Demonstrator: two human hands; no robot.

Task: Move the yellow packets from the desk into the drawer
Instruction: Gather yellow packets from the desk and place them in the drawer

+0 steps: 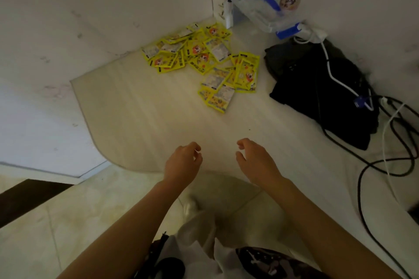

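Several yellow packets lie in a loose heap on the pale desk, toward its far corner by the wall. My left hand hovers over the desk's near rounded edge with its fingers loosely curled and holds nothing. My right hand is beside it, a little to the right, fingers also loosely bent and empty. Both hands are well short of the packets. No drawer shows in this view.
A black bag lies on the desk to the right of the packets, with white and black cables trailing over and past it. A clear plastic container with blue parts stands in the back corner. Tiled floor lies below.
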